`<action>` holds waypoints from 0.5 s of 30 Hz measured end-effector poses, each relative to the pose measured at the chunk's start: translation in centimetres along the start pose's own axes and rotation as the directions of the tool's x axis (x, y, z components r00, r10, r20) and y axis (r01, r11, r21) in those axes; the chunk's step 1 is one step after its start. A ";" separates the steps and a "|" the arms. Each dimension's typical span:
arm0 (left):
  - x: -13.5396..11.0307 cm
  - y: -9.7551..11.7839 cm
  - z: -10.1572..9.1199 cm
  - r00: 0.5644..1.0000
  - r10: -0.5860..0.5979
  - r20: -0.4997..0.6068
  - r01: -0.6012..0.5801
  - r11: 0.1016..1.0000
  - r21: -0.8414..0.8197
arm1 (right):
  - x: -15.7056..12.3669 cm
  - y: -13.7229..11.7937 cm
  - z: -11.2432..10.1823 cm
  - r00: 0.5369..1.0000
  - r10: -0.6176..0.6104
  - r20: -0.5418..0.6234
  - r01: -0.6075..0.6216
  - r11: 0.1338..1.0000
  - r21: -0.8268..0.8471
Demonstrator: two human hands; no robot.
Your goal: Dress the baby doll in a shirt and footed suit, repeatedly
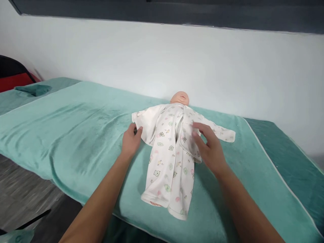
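Observation:
A baby doll [180, 98] lies on its back, head toward the wall, dressed in a white printed top [167, 125] and matching trousers [167, 182]. The top's front is parted, one flap [189, 138] folded toward the right. My left hand [131, 140] is at the edge of the left sleeve [146, 119], thumb and forefinger slightly apart; whether it touches the cloth is unclear. Over the right flap hovers my right hand [210, 146], thumb and fingers spread, nothing seen between them. The right sleeve [222, 133] stretches out flat. The doll's hands are hidden.
A light green plush cover [83, 135] spreads over the bed, with darker green cloth [286, 148] at the right end. Behind the doll rises a white wall [152, 57]. A red and black item [15, 79] stands far left. Grey flooring [22, 182] shows below the bed's left edge.

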State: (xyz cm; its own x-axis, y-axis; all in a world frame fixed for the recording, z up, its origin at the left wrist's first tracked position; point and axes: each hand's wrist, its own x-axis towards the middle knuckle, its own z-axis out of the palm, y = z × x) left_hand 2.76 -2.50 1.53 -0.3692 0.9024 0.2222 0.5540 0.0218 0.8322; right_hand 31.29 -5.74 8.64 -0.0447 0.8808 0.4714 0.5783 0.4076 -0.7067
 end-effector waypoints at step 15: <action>-5.8 8.0 1.6 0.585 0.779 0.225 -0.792 0.608 -0.045 | 5.1 1.5 4.5 0.993 0.006 -0.114 -0.006 1.000 0.002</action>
State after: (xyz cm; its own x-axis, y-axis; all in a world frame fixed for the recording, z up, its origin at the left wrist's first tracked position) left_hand 10.58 -6.86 6.08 0.3835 0.6421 0.6638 0.5964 -0.7210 0.3529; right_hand 28.23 0.47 7.66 0.0522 0.8498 0.5245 0.5766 0.4032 -0.7106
